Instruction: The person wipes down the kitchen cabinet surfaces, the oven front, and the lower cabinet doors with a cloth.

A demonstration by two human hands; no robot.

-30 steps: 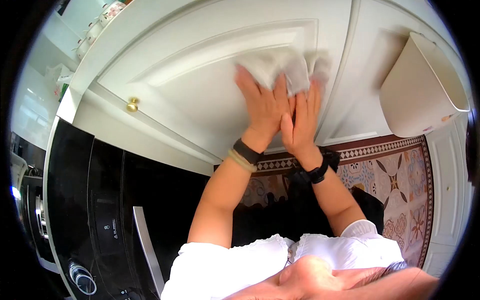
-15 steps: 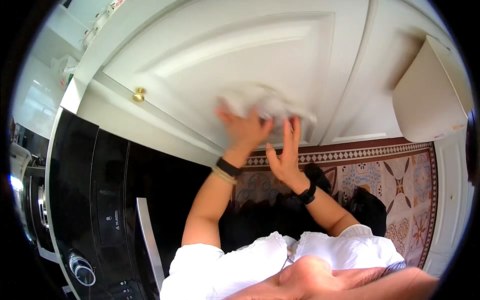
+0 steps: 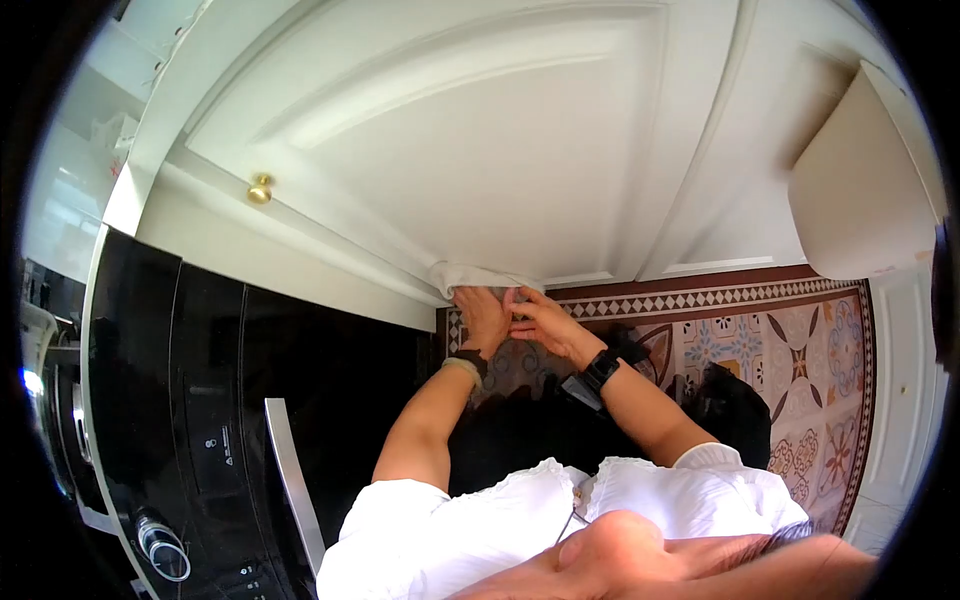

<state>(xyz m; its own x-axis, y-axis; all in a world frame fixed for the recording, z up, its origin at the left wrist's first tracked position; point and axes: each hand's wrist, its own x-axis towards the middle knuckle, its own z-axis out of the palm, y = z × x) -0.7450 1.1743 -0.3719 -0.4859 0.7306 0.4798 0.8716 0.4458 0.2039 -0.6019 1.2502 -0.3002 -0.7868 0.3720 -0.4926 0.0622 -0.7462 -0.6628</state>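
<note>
A white cloth (image 3: 478,274) is bunched against the lower edge of the white cabinet door (image 3: 470,150). My left hand (image 3: 483,318) presses on it, fingers pointing toward the door and partly hidden at the cloth. Beside it, my right hand (image 3: 552,328) reaches in from the right, its fingers stretched out and apart, their tips close to the left hand and the cloth's right end. Whether those tips touch the cloth, I cannot tell. A dark band is on my left wrist and a black watch (image 3: 601,368) on my right.
A brass knob (image 3: 260,189) sticks out from the cabinet at left. A black oven front (image 3: 340,350) with a metal handle (image 3: 292,480) stands on the left. A beige bin (image 3: 855,175) hangs on the right-hand door. Patterned tiles (image 3: 720,345) cover the floor.
Both hands and the cloth have moved down from the door panel to its lower edge, the right hand also shifting left toward the other. The view has shifted slightly.
</note>
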